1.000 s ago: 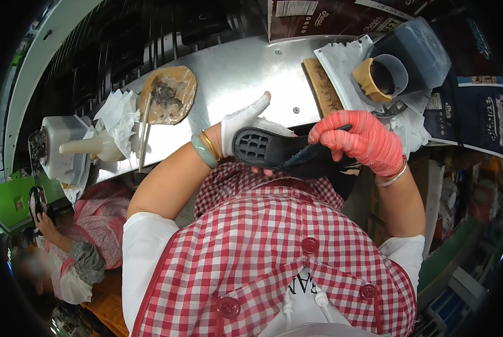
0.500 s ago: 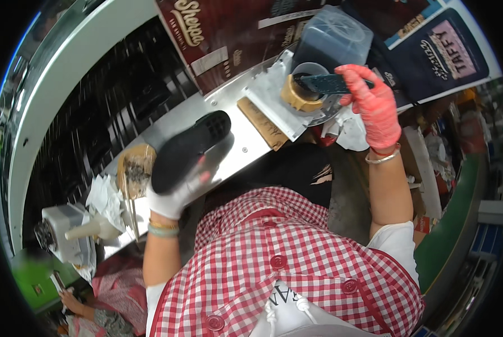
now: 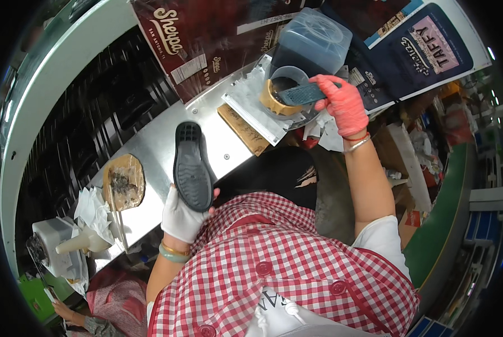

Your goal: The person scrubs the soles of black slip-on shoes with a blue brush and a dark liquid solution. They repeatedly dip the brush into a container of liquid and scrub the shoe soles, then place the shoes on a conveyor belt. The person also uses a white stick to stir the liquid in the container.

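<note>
White tissue (image 3: 92, 209) lies beside a brown pad (image 3: 136, 170) with dark scraps (image 3: 122, 184).

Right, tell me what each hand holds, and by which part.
The left hand holds a black sole by its end nearest the body; the right hand grips a dark flat tool by the end away from the cup.

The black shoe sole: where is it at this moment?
In the head view, the black shoe sole is left of centre, held in the white-gloved left hand, with the tan block to its right.
</note>
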Available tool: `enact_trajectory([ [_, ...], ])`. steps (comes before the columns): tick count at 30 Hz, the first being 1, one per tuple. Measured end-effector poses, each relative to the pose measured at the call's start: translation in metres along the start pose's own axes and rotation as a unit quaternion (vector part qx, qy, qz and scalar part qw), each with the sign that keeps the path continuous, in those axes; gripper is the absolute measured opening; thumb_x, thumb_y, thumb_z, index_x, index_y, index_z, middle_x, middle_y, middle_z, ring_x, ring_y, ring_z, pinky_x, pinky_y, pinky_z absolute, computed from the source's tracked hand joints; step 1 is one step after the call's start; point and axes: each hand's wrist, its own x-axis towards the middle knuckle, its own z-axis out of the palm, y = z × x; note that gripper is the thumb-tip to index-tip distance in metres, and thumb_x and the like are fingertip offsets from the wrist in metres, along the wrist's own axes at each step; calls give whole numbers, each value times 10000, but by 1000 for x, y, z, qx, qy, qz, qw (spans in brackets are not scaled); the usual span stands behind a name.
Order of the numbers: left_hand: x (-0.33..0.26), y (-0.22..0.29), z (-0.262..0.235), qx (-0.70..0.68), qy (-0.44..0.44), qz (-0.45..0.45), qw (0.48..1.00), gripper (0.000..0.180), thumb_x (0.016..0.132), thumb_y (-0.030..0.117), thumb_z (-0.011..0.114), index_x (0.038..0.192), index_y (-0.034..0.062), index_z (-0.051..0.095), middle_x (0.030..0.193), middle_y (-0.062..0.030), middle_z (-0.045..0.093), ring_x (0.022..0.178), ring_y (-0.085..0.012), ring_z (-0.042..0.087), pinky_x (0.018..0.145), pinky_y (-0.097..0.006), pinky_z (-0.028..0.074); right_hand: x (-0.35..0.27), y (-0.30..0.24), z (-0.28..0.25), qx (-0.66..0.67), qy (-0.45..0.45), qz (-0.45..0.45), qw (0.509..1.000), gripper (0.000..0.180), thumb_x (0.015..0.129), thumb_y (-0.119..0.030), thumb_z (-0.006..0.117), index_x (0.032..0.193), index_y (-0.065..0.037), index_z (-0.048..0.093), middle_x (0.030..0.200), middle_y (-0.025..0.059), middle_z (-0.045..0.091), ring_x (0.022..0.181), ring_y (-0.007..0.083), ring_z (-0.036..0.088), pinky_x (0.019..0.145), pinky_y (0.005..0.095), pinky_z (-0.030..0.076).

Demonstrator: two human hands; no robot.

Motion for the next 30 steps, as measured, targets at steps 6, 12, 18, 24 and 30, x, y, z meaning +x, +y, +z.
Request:
enact_trajectory([
  [6,36,-4,17,-65,-126,43,989,510,959,453,289,1344,129,373,1311,-142,456,1175,-460,425,706,-489,474,-56,-5,58,209,-83,31,974,233,917,-249,541,964,-34,617,765,21,633,531,46,566,427,138,379],
  [12,37,-11,39,-88,-193,25,977,580,928,444,413,1368,79,314,1364,-191,373,1211,-413,406,828,-570,480,-94,-23,114,225,-123,30,966,246,915,-247,545,1022,-37,613,808,41,648,602,76,612,451,156,414],
  [18,31,-14,39,-38,-184,31,982,603,913,427,466,1377,86,289,1366,-176,363,1196,-373,426,858,-564,481,-100,-24,120,180,-124,28,975,207,903,-197,553,974,-20,634,810,48,645,621,97,624,465,178,432],
  [24,28,-18,42,-12,-161,53,985,616,893,427,507,1367,88,308,1348,-174,385,1166,-355,450,845,-558,492,-105,-23,122,218,-102,-16,970,166,897,-112,552,971,18,624,832,60,640,647,94,615,560,204,505],
  [30,29,-16,38,-15,-152,52,987,625,885,442,513,1364,94,315,1329,-170,407,1145,-347,463,840,-558,492,-110,-21,122,221,-120,1,968,175,900,-107,548,970,38,617,875,89,644,696,110,621,591,219,528],
])
